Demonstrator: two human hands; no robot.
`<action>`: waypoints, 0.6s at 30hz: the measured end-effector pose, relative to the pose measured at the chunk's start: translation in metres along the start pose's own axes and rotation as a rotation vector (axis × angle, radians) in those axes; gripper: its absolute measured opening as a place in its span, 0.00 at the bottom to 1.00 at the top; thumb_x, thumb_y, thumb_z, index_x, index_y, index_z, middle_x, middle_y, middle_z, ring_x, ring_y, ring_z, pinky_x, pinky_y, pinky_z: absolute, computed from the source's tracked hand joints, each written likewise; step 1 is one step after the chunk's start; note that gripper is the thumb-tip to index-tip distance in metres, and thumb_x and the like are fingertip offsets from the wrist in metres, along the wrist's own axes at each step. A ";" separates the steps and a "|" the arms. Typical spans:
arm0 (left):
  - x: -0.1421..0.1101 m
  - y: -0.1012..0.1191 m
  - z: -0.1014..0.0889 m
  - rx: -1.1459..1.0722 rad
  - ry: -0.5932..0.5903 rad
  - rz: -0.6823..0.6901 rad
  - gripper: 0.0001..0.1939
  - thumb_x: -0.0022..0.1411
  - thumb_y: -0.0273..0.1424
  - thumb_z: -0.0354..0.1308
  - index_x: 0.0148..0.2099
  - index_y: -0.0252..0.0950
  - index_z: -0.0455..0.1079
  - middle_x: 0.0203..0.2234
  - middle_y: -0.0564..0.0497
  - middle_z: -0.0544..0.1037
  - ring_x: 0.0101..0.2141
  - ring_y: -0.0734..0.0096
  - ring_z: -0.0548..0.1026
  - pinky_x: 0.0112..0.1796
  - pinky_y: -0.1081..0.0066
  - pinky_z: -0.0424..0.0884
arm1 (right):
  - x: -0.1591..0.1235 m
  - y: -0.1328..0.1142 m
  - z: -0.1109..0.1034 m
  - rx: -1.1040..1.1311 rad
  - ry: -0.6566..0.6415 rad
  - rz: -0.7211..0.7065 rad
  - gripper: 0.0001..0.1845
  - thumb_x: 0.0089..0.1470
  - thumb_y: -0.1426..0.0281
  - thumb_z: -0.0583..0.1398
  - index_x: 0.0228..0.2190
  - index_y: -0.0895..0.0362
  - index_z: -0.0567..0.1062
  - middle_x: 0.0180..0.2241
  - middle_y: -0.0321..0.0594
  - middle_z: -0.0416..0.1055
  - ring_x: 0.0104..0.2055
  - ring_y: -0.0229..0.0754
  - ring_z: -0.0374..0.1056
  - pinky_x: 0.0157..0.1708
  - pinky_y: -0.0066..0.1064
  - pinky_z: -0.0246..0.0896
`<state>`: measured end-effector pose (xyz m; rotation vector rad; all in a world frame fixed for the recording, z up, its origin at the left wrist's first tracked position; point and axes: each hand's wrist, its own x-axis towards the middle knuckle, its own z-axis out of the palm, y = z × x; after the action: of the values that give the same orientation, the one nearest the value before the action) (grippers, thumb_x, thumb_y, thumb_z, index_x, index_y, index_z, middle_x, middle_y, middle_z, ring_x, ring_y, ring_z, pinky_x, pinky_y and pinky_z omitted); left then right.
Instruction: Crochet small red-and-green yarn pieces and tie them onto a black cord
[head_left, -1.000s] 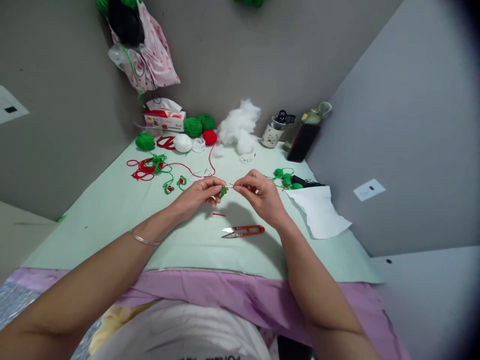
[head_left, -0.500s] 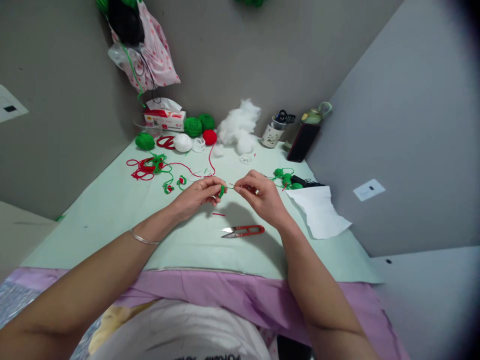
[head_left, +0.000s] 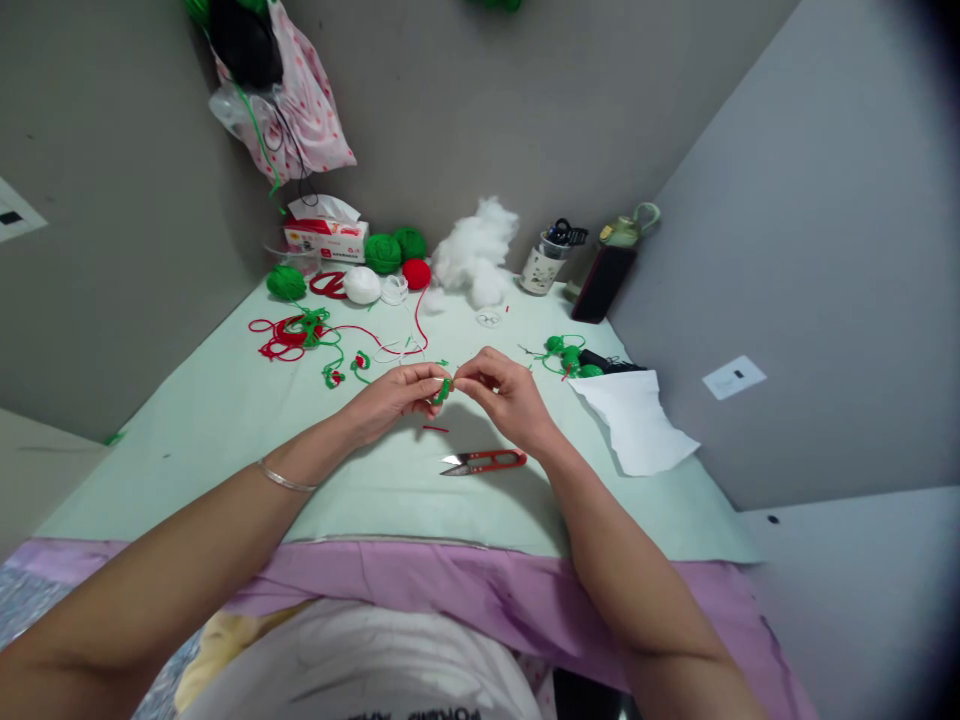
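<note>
My left hand [head_left: 401, 393] is closed, thumb and fingers pinching a small green crocheted piece [head_left: 442, 391] above the table. My right hand [head_left: 504, 392] is closed too, its thumb and forefinger pressed together right at the piece's right edge. Between those fingertips is a thin metal needle, now almost wholly hidden. Below the hands lie orange-handled thread snips [head_left: 487, 461], blades pointing left, and a short red yarn scrap [head_left: 436, 429]. Two small red, white and green crocheted pieces [head_left: 361, 361] rest to the left of my left hand.
Behind are a red yarn ball [head_left: 416, 273], a white yarn ball [head_left: 363, 286], green balls [head_left: 382, 253], white stuffing [head_left: 480, 255] and a tissue box [head_left: 328, 241]. Tangled yarn [head_left: 292, 335] lies left. White paper [head_left: 634, 420], a pen cup [head_left: 543, 268] and a bottle [head_left: 606, 270] stand right.
My right hand has moved left, up against the green piece; the metal shaft that showed between the hands is now covered. The view has shifted slightly.
</note>
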<state>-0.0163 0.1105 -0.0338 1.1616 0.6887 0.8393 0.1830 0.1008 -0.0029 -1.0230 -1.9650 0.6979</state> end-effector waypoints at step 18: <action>0.004 -0.012 0.002 0.095 0.064 -0.002 0.10 0.57 0.36 0.64 0.34 0.34 0.72 0.28 0.55 0.70 0.28 0.75 0.69 0.34 0.71 0.69 | -0.005 0.006 0.014 -0.210 -0.045 -0.079 0.06 0.61 0.71 0.59 0.34 0.55 0.77 0.31 0.38 0.72 0.30 0.36 0.66 0.31 0.28 0.61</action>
<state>-0.0106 0.1107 -0.0448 1.2228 0.7892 0.8519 0.1758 0.0978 -0.0164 -1.0548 -2.1396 0.4818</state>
